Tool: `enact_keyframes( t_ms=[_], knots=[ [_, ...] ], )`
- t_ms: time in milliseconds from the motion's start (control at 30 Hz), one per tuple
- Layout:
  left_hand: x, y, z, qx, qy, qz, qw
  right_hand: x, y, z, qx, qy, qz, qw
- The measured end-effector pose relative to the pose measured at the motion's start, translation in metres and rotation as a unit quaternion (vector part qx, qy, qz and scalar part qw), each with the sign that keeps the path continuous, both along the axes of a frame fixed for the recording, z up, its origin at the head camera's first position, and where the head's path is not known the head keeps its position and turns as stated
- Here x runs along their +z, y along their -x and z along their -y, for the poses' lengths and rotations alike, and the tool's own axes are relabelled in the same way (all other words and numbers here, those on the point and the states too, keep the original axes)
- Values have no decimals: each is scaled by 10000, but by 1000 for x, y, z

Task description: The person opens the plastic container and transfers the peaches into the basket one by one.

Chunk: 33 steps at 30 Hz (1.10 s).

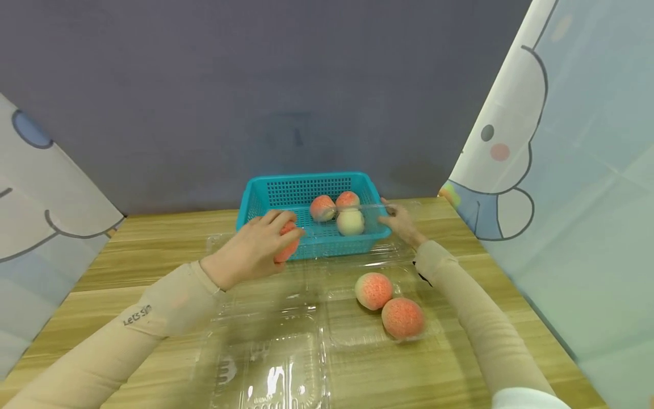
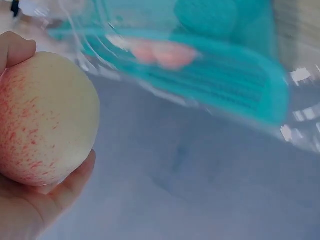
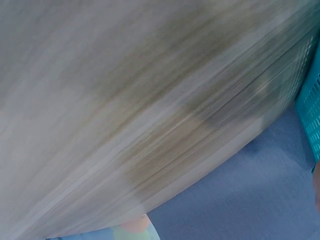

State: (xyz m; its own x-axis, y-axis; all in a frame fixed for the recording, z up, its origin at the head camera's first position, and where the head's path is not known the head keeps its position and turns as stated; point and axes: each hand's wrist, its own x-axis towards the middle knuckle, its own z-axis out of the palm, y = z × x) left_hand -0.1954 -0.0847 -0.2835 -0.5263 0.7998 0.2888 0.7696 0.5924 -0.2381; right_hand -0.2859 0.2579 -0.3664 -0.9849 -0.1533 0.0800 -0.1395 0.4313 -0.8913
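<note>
Pink peach [image 2: 55, 115] (round, speckled) sits gripped by left fingers [image 2: 76, 184]; right fingers [image 1: 389, 220] pinch a clear plastic lid [image 1: 370, 213]

We log two long beige sleeves; left sleeve [image 1: 168, 307] has dark lettering [image 1: 138, 315], starts "Lets", rest unclear to us; seam line near its cuff [image 1: 202, 276]; right sleeve [image 1: 480, 312] wrinkled, thin black strip [image 1: 422, 275] by the wrist; white fabric [image 1: 528, 399] at near end.

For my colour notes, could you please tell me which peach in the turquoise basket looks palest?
The front peach in the basket: its visible side is nearly all cream, while the left rear peach and right rear peach show mostly orange-red.
</note>
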Motion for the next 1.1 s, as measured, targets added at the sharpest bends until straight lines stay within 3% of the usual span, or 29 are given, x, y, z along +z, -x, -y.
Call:
enact_keyframes(
  t_ms=[267, 633, 867, 1100],
  knots=[
    [7, 31, 22, 187, -238, -7, 9995, -24, 18, -14, -221, -177, 75, 9996],
    [8, 83, 32, 443, -255, -36, 9987, -25, 16, -12, -251, -306, -12, 9992],
    [11, 111, 25, 649, -135, 377, 9971, -27, 17, -8, -238, -256, 15, 9994],
    [1, 142, 14, 826, 108, 1028, 9912, -25, 20, -6, -343, -297, -39, 9990]
  ],
)
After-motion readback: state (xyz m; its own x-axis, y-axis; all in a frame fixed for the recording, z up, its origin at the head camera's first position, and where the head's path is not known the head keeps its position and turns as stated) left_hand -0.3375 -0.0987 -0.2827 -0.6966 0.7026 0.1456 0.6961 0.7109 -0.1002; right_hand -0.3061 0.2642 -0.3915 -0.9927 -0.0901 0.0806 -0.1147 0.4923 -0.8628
